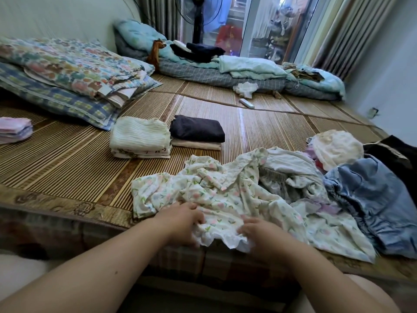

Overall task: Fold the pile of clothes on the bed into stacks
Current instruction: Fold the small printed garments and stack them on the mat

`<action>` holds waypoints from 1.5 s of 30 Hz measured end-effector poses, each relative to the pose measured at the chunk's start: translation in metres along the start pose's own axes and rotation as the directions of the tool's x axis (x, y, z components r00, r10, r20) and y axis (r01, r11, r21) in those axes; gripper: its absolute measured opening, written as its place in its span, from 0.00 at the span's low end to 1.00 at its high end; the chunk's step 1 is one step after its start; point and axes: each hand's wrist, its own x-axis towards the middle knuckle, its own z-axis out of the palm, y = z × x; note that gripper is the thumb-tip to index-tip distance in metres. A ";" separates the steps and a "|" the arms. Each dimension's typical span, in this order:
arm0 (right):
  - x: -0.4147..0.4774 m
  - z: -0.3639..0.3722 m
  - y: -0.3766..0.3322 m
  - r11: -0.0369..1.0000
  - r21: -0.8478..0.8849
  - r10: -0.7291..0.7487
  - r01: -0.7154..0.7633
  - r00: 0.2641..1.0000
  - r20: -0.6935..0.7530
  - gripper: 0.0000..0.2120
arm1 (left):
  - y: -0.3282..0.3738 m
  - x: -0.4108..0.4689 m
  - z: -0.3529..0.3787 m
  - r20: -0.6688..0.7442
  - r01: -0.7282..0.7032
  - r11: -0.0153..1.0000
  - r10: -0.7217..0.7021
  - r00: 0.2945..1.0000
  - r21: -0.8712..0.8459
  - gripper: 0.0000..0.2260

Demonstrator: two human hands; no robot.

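A crumpled white floral garment [216, 190] lies at the near edge of the bed's bamboo mat [67, 168]. My left hand [180, 222] and my right hand [264, 238] both grip its ruffled hem close to the mat's edge. To the right spreads the unfolded pile: a pale patterned piece [291, 170], a blue denim garment [370, 199], a cream top [336, 147] and a black piece [397, 152]. Behind sit folded stacks: a cream ribbed stack [140, 136], a dark navy item on a beige one [196, 129], and a pink stack [14, 129] at far left.
Floral and checked pillows [67, 73] lie at back left. Along the far side are teal and grey bedding [248, 73], dark folded clothes [198, 51], a white crumpled cloth [246, 88] and a white remote [246, 103]. A standing fan [198, 16] stands by the glass door.
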 end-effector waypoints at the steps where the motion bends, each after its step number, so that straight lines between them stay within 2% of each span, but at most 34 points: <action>1: -0.001 -0.006 0.001 0.999 -0.035 0.019 -0.020 1.000 -0.020 0.18 | 0.002 0.001 -0.002 -0.019 0.004 1.000 -0.004 1.000 0.008 0.20; 2: -0.003 -0.011 0.002 0.998 -0.032 0.051 -0.052 0.998 -0.046 0.13 | 0.004 0.002 -0.002 -0.044 0.005 1.000 -0.005 0.999 0.005 0.14; 4: -0.007 -0.022 0.005 0.986 0.136 0.113 -0.100 0.989 -0.094 0.06 | 0.008 0.003 -0.003 -0.114 -0.013 0.996 0.003 0.993 -0.085 0.05; 6: -0.008 -0.036 0.007 0.917 0.387 0.185 -0.099 0.964 -0.193 0.11 | 0.010 0.004 -0.014 -0.186 -0.018 0.961 -0.035 0.982 -0.277 0.07; 8: -0.008 -0.054 0.004 0.747 0.665 0.248 -0.011 0.933 -0.262 0.14 | 0.010 0.005 -0.034 -0.269 -0.030 0.887 -0.107 0.957 -0.460 0.08; 10: -0.008 -0.077 -0.006 0.513 0.852 0.295 0.106 0.910 -0.291 0.13 | 0.012 0.005 -0.059 -0.347 -0.090 0.797 -0.155 0.925 -0.598 0.09; 12: -0.007 -0.104 -0.017 0.334 0.920 0.343 0.208 0.882 -0.324 0.11 | 0.018 0.003 -0.090 -0.411 -0.173 0.717 -0.170 0.896 -0.675 0.10; 14: -0.007 -0.133 -0.026 0.208 0.923 0.383 0.322 0.842 -0.380 0.11 | 0.023 0.000 -0.123 -0.467 -0.256 0.662 -0.161 0.870 -0.705 0.16; 16: -0.008 -0.159 -0.032 0.140 0.888 0.424 0.438 0.784 -0.453 0.10 | 0.024 -0.006 -0.156 -0.475 -0.267 0.714 -0.103 0.874 -0.647 0.26; 18: -0.010 -0.181 -0.036 0.146 0.841 0.453 0.521 0.721 -0.525 0.09 | 0.022 -0.009 -0.181 -0.454 -0.183 0.843 -0.080 0.887 -0.505 0.26; 20: -0.012 -0.198 -0.036 0.187 0.809 0.447 0.558 0.685 -0.576 0.09 | 0.017 -0.008 -0.199 -0.508 -0.084 0.958 -0.071 0.858 -0.276 0.17; 22: -0.016 -0.211 -0.035 0.228 0.790 0.450 0.569 0.658 -0.604 0.09 | 0.010 -0.007 -0.212 -0.572 -0.023 0.987 -0.071 0.817 -0.157 0.11; 25: -0.024 -0.227 -0.029 0.309 0.743 0.402 0.593 0.627 -0.668 0.06 | -0.003 -0.009 -0.223 -0.591 0.016 0.975 -0.146 0.794 -0.220 0.04; 27: -0.028 -0.234 -0.024 0.397 0.704 0.333 0.589 0.622 -0.708 0.03 | -0.012 -0.012 -0.227 -0.607 0.000 0.958 -0.183 0.774 -0.288 0.08; 28: -0.030 -0.237 -0.021 0.448 0.687 0.306 0.572 0.625 -0.719 0.07 | -0.015 -0.013 -0.229 -0.616 -0.017 0.940 -0.209 0.759 -0.340 0.11; 30: -0.032 -0.242 -0.016 0.617 0.611 0.260 0.496 0.604 -0.753 0.14 | -0.018 -0.015 -0.234 -0.619 -0.060 0.881 -0.280 0.734 -0.470 0.16; 32: -0.035 -0.247 -0.016 0.811 0.428 0.164 0.400 0.547 -0.821 0.13 | -0.019 -0.015 -0.241 -0.599 -0.107 0.805 -0.339 0.725 -0.584 0.17; 33: -0.036 -0.250 -0.018 0.862 0.359 0.131 0.357 0.528 -0.839 0.13 | -0.019 -0.015 -0.245 -0.588 -0.133 0.767 -0.355 0.727 -0.628 0.17; 36: -0.034 -0.257 -0.019 0.859 0.397 0.186 0.323 0.526 -0.830 0.13 | -0.011 -0.017 -0.260 -0.620 -0.240 0.694 -0.366 0.694 -0.679 0.11; 38: -0.031 -0.262 -0.021 0.799 0.484 0.252 0.358 0.531 -0.809 0.11 | -0.005 -0.022 -0.270 -0.693 -0.312 0.715 -0.326 0.643 -0.625 0.10; 40: -0.030 -0.267 -0.024 0.765 0.506 0.272 0.398 0.513 -0.814 0.13 | -0.002 -0.028 -0.279 -0.745 -0.352 0.778 -0.212 0.632 -0.520 0.11; 41: -0.031 -0.269 -0.025 0.759 0.500 0.272 0.417 0.494 -0.826 0.13 | -0.002 -0.032 -0.283 -0.743 -0.357 0.808 -0.143 0.654 -0.469 0.13; 43: -0.034 -0.273 -0.026 0.758 0.472 0.265 0.450 0.448 -0.854 0.13 | -0.001 -0.047 -0.292 -0.669 -0.308 0.872 -0.029 0.743 -0.381 0.28; 44: -0.036 -0.276 -0.027 0.762 0.457 0.263 0.459 0.426 -0.866 0.13 | -0.001 -0.055 -0.296 -0.614 -0.274 0.892 -0.004 0.789 -0.359 0.34; 45: -0.038 -0.278 -0.026 0.768 0.444 0.259 0.462 0.409 -0.875 0.11 | -0.003 -0.061 -0.299 -0.563 -0.244 0.906 0.008 0.827 -0.345 0.36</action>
